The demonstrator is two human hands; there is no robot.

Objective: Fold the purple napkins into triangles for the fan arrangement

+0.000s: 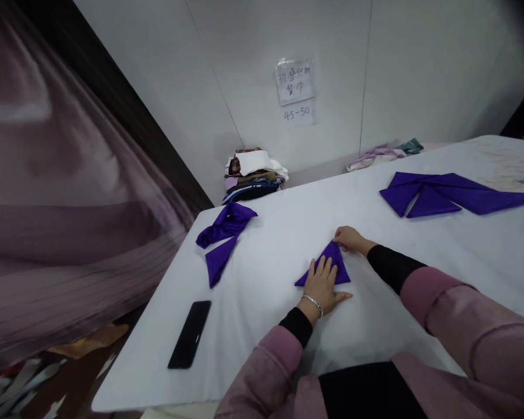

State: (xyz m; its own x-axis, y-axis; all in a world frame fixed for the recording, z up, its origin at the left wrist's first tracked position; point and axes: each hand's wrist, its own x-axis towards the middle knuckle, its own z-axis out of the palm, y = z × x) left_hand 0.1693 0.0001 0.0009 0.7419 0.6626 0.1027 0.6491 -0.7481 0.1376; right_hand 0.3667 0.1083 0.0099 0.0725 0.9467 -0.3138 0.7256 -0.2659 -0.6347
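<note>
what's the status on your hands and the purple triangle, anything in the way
Left hand flat on purple triangle. Right hand pinching its far tip. Triangle folded, on white table. Phone off left, not in the way.

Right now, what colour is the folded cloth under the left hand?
The folded cloth is deep purple, seen in the head view.

the napkins [341,270] are smooth cloth, the phone [189,335] glossy, the bracelet [314,302] shiny metal.

Free passage across white tabletop [257,285] between phone [190,334] and left hand [322,289]; purple cloths [467,193] obstruct far right.
</note>
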